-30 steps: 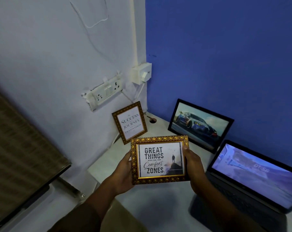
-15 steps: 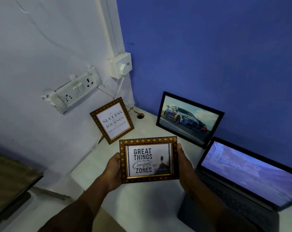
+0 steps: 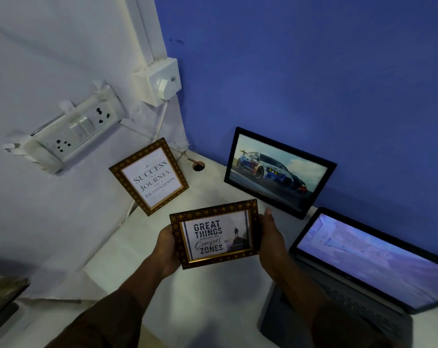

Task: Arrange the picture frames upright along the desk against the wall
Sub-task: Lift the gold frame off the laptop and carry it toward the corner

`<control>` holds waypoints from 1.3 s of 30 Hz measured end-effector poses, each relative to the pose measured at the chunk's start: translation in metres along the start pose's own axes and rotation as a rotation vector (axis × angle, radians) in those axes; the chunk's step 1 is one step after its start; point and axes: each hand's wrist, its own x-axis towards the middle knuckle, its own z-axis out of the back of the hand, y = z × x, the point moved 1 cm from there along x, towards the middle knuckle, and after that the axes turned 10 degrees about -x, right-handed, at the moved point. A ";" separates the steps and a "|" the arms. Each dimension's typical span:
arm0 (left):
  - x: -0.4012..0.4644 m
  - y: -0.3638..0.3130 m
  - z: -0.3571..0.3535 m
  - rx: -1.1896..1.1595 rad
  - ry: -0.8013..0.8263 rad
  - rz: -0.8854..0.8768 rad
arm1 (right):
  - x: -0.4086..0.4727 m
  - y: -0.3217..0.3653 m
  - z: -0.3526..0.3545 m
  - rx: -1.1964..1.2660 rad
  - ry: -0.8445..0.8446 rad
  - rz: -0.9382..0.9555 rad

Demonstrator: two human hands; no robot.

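Head view. Left hand [image 3: 167, 249] and right hand [image 3: 272, 238] clasp the short sides of the "Great Things" frame [image 3: 215, 233], held face-up above the counter [image 3: 187, 305] near its back corner. The "Success" frame [image 3: 149, 176] stands against the white wall; the car frame [image 3: 279, 172] leans along the back edge beside an open laptop [image 3: 363, 277].

Dim bluish light, wide-angle bending, soft edges
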 end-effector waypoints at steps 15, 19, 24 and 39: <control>0.089 -0.025 0.033 0.101 -0.048 -0.026 | 0.063 -0.015 -0.043 -0.190 0.042 -0.041; 0.108 -0.021 0.040 0.136 -0.049 -0.057 | 0.077 -0.021 -0.045 -0.170 -0.022 -0.129; 0.124 -0.007 0.052 0.182 -0.049 -0.045 | 0.079 -0.031 -0.046 -0.172 -0.026 -0.132; 0.086 0.006 0.065 0.306 -0.109 -0.246 | 0.036 -0.024 -0.032 -0.211 -0.019 -0.135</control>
